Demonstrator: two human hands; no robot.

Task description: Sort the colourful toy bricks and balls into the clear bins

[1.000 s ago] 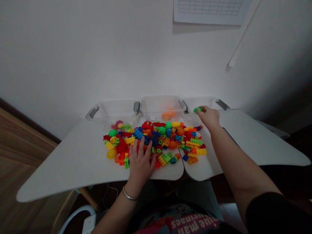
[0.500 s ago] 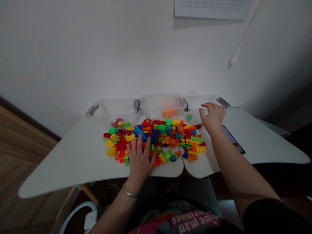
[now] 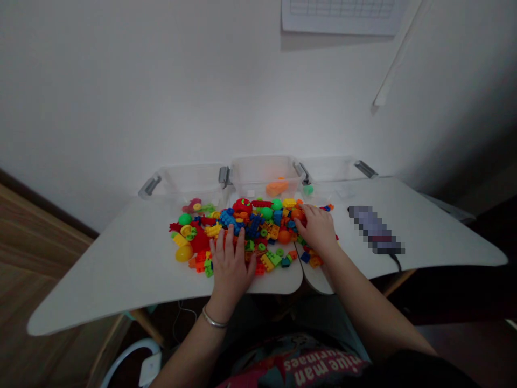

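Behind the toy pile (image 3: 256,229), the middle bin (image 3: 258,166) is holding an orange toy (image 3: 277,188), the right bin (image 3: 333,166) a green ball (image 3: 308,189); rightward, a phone (image 3: 374,230) is lying. The right hand (image 3: 319,229) is half-cupping the pile's orange ball (image 3: 298,214), grip unclear; the left hand (image 3: 231,267) is lying spread.

Here's the left hand (image 3: 231,268), palm down at the near edge of the toy pile (image 3: 253,227), fingers fanned out and reaching over it, thumb spread wide. Its forearm (image 3: 193,349) slants up from the near side of the pile, wrist (image 3: 221,308) almost straight. And the right hand (image 3: 319,229)! Over the pile's right side, thumb and index finger parted, knuckles bent; whether they grip is unclear. Its forearm (image 3: 369,295) angles in from near right of the pile.
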